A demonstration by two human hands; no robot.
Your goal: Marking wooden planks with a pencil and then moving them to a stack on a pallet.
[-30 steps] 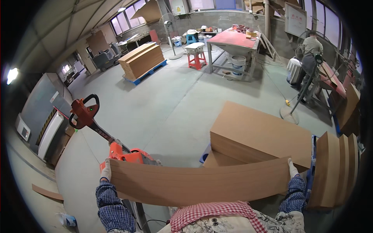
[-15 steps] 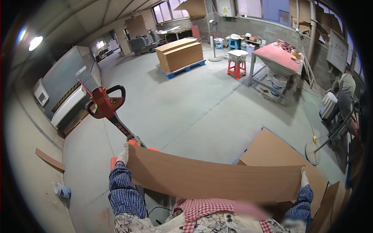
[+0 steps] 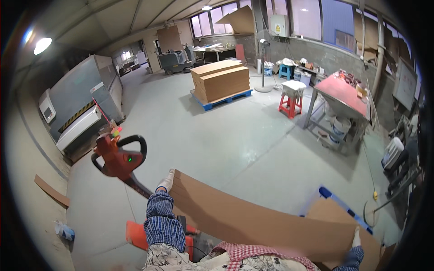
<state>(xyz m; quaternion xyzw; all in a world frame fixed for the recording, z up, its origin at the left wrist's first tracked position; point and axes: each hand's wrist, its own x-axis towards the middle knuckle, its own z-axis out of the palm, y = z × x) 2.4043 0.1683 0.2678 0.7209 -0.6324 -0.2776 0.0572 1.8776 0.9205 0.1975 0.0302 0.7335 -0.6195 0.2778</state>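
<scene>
A long, thin brown board (image 3: pixel 253 214) spans the space in front of my body, with its right end lower in the view than its left. My left hand (image 3: pixel 166 180), in a white glove, is closed on the board's left end. At the opposite end, my white-gloved right hand (image 3: pixel 356 238) grips the edge. Fingers behind the board are hidden. Beyond the right part of the board, a brown sheet (image 3: pixel 327 210) lies on a blue pallet (image 3: pixel 339 201), partly covered by the board.
A red pallet truck handle (image 3: pixel 118 159) rises just left of my left hand. A stack of brown boards (image 3: pixel 221 83) stands on another blue pallet farther off. To the right are a red-topped table (image 3: pixel 341 92), a red stool (image 3: pixel 290 101) and a person (image 3: pixel 407 149) at the edge.
The view has shifted, with room objects now lower in the picture. Both hands still hold the board, whose right end sits lower. More of the pallet truck's orange-red base shows beside my left arm.
</scene>
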